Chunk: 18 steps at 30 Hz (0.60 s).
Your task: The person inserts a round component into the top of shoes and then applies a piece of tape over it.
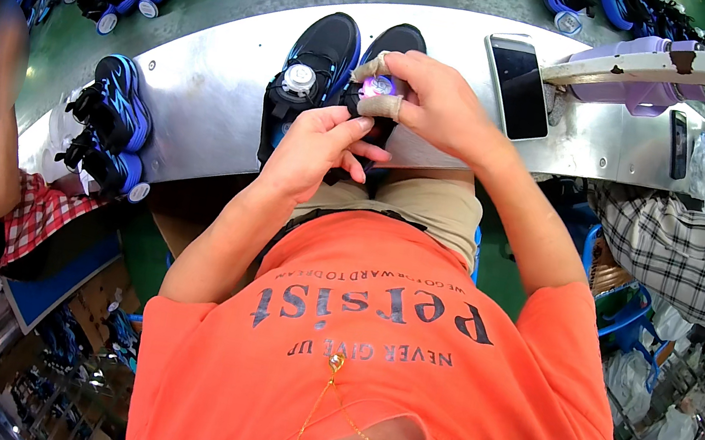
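Note:
Two black shoes with blue sides stand side by side on the metal bench in front of me. The left shoe [320,61] carries a round white tag [299,79] over its laces. On the right shoe [398,40] sits another round tag [378,87], glinting purple. My right hand [436,102], with beige covers on its thumb and index finger, grips this tag's edges. My left hand [320,147] is just below, its thumb and index finger pinched together at the shoe's opening and its other fingers loosely bent. Whatever the pinch holds is too small to make out.
A phone [518,87] lies on the bench [210,70] at right, near a purple bottle [624,72] behind a chipped white bar [657,72]. More shoes [118,125] stand at left; several line the green surface beyond. Co-workers sit on both sides, one in a plaid garment [659,253].

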Each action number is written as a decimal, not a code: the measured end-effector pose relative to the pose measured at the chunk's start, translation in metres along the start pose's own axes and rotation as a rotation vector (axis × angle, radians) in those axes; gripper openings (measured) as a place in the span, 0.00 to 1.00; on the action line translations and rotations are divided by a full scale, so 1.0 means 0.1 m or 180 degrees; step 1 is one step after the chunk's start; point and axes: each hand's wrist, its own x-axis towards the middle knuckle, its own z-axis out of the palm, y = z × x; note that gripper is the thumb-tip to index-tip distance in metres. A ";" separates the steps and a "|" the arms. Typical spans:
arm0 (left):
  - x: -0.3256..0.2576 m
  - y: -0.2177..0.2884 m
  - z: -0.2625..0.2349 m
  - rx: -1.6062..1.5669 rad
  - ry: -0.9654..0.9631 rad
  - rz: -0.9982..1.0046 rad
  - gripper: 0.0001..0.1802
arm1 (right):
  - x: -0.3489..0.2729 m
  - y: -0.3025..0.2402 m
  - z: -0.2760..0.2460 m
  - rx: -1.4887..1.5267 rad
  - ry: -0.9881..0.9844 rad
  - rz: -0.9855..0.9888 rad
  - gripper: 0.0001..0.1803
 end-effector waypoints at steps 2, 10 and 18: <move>0.00 0.01 0.00 -0.0012 0.0003 -0.0050 0.13 | 0.04 -0.02 -0.11 0.0326 -0.0328 0.0011 0.17; 0.00 0.02 0.04 -0.0120 0.0126 -0.0074 0.13 | -0.06 -0.01 0.10 0.0246 0.0248 0.0289 0.18; 0.01 0.07 0.08 0.0146 0.0148 -0.0184 0.13 | 0.10 0.12 -0.17 0.0489 -0.0574 -0.0220 0.19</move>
